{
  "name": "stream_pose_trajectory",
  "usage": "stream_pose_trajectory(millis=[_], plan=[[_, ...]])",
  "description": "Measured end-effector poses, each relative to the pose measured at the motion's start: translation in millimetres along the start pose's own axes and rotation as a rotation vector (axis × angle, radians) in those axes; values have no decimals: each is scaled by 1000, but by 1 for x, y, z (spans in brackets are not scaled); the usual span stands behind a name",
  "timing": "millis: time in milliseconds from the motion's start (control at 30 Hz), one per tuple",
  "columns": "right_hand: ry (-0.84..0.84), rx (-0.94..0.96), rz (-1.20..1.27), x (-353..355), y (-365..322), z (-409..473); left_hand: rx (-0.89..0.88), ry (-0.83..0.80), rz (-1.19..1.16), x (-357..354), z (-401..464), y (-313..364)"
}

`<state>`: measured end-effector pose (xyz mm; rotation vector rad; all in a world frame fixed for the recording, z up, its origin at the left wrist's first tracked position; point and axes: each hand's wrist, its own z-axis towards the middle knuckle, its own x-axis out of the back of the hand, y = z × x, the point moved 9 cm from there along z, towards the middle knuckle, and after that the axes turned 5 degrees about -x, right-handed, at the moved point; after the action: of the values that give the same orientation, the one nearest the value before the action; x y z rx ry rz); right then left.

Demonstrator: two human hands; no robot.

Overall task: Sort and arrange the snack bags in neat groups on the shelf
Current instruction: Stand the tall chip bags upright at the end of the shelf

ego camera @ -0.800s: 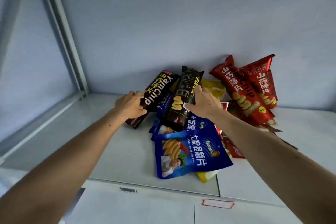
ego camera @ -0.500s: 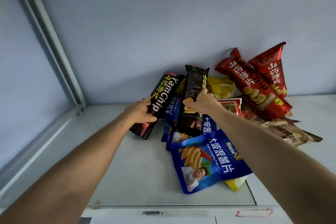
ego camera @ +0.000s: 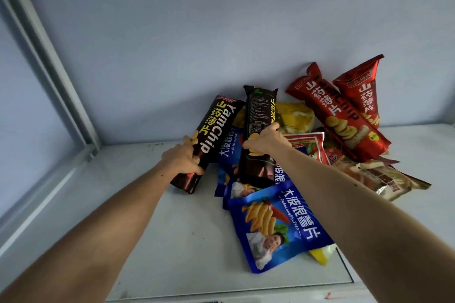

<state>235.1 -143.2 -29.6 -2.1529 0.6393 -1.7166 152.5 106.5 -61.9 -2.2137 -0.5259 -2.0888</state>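
Both hands are already on the two dark brown YamChip bags at the left edge of the heap, so the move ahead turns on how these two long packs lie against each other. The left hand grips the left brown YamChip bag low on its body, fingers curled round its edge; this pack leans with its long axis running from near-left up to far-right, its lower end on the shelf. The right hand holds the right brown YamChip bag around its middle, and this one stands nearly upright, back panel facing out, its base resting on the blue wavy-chip bags. The two brown packs sit just beside each other, tops almost converging near the back wall. To the right lie the red YamChip bags, a yellow bag and flatter packets. Open shelf lies to the left, nearer the left hand, likely the spot for a brown group.
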Motion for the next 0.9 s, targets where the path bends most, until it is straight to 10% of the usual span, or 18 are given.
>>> stream_pose_trajectory(millis=[900], plan=[[64, 491, 135, -96, -185, -97, 345, 537, -418, 42, -49, -230]])
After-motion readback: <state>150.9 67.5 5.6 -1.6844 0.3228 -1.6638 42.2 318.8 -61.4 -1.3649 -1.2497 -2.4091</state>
